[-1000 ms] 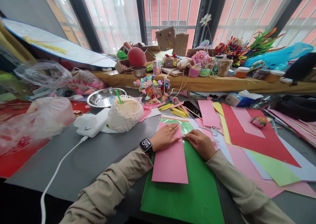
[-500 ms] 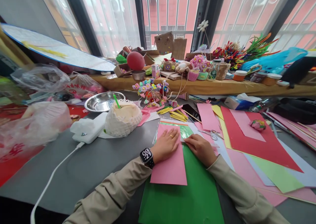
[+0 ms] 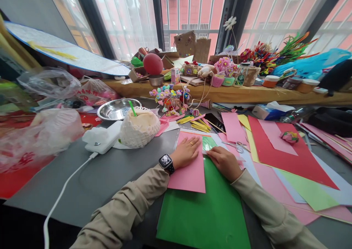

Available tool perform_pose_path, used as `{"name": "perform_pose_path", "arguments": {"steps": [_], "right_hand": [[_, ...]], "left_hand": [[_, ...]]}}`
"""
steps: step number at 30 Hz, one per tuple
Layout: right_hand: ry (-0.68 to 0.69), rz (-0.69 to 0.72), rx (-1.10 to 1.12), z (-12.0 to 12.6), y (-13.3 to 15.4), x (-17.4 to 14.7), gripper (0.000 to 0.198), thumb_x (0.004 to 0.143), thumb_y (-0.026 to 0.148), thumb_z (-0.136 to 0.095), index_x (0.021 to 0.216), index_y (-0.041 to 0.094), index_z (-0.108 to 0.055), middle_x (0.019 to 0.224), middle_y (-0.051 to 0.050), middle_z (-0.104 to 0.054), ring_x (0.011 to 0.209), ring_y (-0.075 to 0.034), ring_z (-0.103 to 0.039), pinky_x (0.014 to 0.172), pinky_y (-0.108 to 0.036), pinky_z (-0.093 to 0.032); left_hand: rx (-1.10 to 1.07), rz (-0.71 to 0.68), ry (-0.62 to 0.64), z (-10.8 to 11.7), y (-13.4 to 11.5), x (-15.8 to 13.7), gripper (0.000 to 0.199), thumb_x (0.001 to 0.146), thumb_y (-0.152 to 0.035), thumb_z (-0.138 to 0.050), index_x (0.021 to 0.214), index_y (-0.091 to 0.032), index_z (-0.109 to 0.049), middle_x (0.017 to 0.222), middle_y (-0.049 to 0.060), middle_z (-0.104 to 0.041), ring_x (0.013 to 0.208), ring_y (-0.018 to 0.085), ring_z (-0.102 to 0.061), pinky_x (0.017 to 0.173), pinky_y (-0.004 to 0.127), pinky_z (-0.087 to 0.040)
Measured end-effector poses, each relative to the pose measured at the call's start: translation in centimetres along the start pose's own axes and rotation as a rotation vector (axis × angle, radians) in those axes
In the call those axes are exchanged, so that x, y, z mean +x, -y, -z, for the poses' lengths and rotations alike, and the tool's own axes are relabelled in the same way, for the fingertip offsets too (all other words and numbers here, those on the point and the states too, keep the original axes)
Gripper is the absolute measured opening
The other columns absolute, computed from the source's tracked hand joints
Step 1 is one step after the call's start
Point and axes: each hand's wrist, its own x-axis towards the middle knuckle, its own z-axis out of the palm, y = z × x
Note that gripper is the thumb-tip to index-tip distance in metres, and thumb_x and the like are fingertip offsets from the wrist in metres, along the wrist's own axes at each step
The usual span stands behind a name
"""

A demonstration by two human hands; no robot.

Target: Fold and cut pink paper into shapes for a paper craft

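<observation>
My left hand (image 3: 187, 152) lies flat, fingers stretched out, on a pink sheet of paper (image 3: 188, 179). Its wrist bears a watch (image 3: 165, 162). Under the pink paper is a larger green sheet (image 3: 205, 216), which looks glossy, as if in a clear sleeve. My right hand (image 3: 224, 162) is at the pink paper's right edge, thumb and fingers pinched together over the green. A small pale bit shows at those fingertips, but I cannot make out what they grip. Scissors (image 3: 238, 146) lie just beyond the right hand.
Coloured sheets, a red one (image 3: 299, 164) among them, spread to the right. A coconut in white foam netting (image 3: 140, 130), a power bank (image 3: 103, 139) with a cable, and a steel plate (image 3: 117, 110) are left. Yellow paper pieces (image 3: 199, 124) and crocheted flowers (image 3: 170, 97) lie behind.
The view has shifted slightly. The pink and green sheets appear a little farther from me. The left hand stays flat on the pink paper; the right remains pinched at its edge.
</observation>
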Motion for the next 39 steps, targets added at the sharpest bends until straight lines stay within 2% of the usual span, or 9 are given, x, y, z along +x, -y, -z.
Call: {"name": "perform_pose_path", "arguments": {"steps": [10,21,31,39], "right_hand": [[0.032,0.065,-0.057,0.5,0.4,0.1,0.028,0.084,0.024,-0.036,0.074,0.019,-0.061,0.067,-0.004,-0.058,0.066,-0.014,-0.052,0.055,-0.024,-0.035],[0.130,0.145,-0.073,1.5,0.5,-0.3,0.030,0.085,0.025,-0.034,0.070,0.019,-0.060,0.063,-0.002,-0.055,0.061,-0.013,-0.049,0.052,-0.024,-0.031],[0.076,0.230,-0.113,1.5,1.4,-1.3,0.029,0.085,0.021,-0.035,0.069,0.017,-0.059,0.059,-0.002,-0.052,0.058,-0.013,-0.046,0.051,-0.026,-0.030],[0.053,0.273,-0.052,2.0,2.0,-2.3,0.028,0.085,0.019,-0.034,0.075,0.014,-0.060,0.061,-0.003,-0.054,0.059,-0.013,-0.047,0.052,-0.024,-0.033]], "left_hand": [[0.010,0.000,-0.016,-0.1,0.1,0.2,0.046,0.082,-0.026,-0.025,0.126,-0.015,-0.025,0.133,0.007,-0.026,0.121,0.018,-0.023,0.097,0.040,-0.018],[0.006,-0.004,-0.028,0.0,0.2,0.1,0.046,0.082,-0.025,-0.025,0.127,-0.014,-0.025,0.132,0.007,-0.027,0.121,0.018,-0.023,0.097,0.039,-0.018],[0.010,-0.008,-0.039,-0.2,0.3,0.0,0.045,0.083,-0.025,-0.024,0.127,-0.015,-0.024,0.132,0.007,-0.028,0.121,0.018,-0.023,0.098,0.039,-0.018],[0.014,-0.006,-0.005,-0.2,0.2,0.1,0.046,0.083,-0.026,-0.023,0.127,-0.013,-0.023,0.133,0.007,-0.025,0.122,0.018,-0.021,0.098,0.039,-0.016]]}}
